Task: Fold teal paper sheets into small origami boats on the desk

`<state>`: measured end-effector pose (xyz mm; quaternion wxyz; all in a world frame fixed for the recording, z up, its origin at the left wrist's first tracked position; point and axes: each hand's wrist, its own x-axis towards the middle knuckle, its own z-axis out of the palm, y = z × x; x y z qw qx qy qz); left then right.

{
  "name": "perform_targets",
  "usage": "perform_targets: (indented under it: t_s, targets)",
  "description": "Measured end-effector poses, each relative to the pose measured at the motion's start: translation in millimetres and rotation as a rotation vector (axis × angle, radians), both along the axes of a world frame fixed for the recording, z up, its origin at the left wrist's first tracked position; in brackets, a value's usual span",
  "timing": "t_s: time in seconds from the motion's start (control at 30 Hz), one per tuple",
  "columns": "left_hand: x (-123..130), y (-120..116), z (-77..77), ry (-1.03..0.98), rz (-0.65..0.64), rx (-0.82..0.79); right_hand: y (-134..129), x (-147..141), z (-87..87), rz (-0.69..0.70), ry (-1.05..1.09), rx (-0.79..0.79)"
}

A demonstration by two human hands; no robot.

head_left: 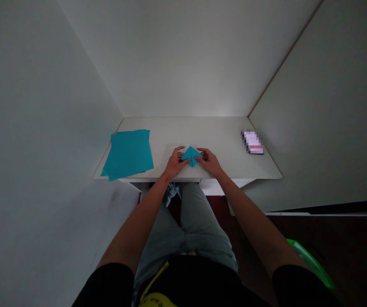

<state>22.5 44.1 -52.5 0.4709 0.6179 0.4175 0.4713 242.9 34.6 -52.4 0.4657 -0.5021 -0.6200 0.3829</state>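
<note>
Left hand [173,163] grips the left side of the folded teal paper [191,156], fingers curled over its far-left edge. Right hand [209,163] is on the right side, fingertips [199,158] pressed on the paper near its middle. Both hands are holding the piece, neither clenched nor released. Paper is a small kite or diamond shape, point toward the near side, sitting between the hands above the middle of the tabletop [199,132], close to its near edge. Can't tell if it is resting on the surface or lifted slightly. Fold layers are too small to read.

Left of the hands, well apart, is a stack of loose teal paper sheets [128,154], slightly offset, overhanging the near-left tabletop edge. Far right on the tabletop is a flat dark-edged object [253,142], pixelated, so its type is unclear. White walls [183,55] close the far side and left; a white panel [318,119] stands on the right.

Below the tabletop edge are the person's legs in grey-green trousers [199,226], with a crumpled pale blue cloth [172,192] near the top of them. Black sleeves [108,285] show at both upper arms. Yellow item [156,300] sits at bottom centre. Bright green object [311,262] is low right, over a dark floor [337,243].
</note>
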Motion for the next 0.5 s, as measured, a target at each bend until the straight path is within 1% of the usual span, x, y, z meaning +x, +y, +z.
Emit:
perform_targets:
  t_s: [0.1, 0.2, 0.3, 0.5]
  targets:
    - [-0.4, 0.8, 2.3, 0.08, 0.016, 0.005, -3.0, -0.7, 6.2, 0.022, -0.11, -0.016]
    - [-1.3, 0.8, 5.7, 0.14, 0.033, 0.015, -4.6, -0.8, 11.0, -0.013, -0.118, 0.008]
    - [-1.6, 0.5, 7.7, 0.093, 0.041, 0.014, -4.8, -0.7, 13.1, -0.043, -0.089, 0.033]
    - [-3.0, -0.1, 9.0, 0.016, 0.073, 0.009, -5.1, 0.3, 15.5, -0.077, 0.03, 0.007]
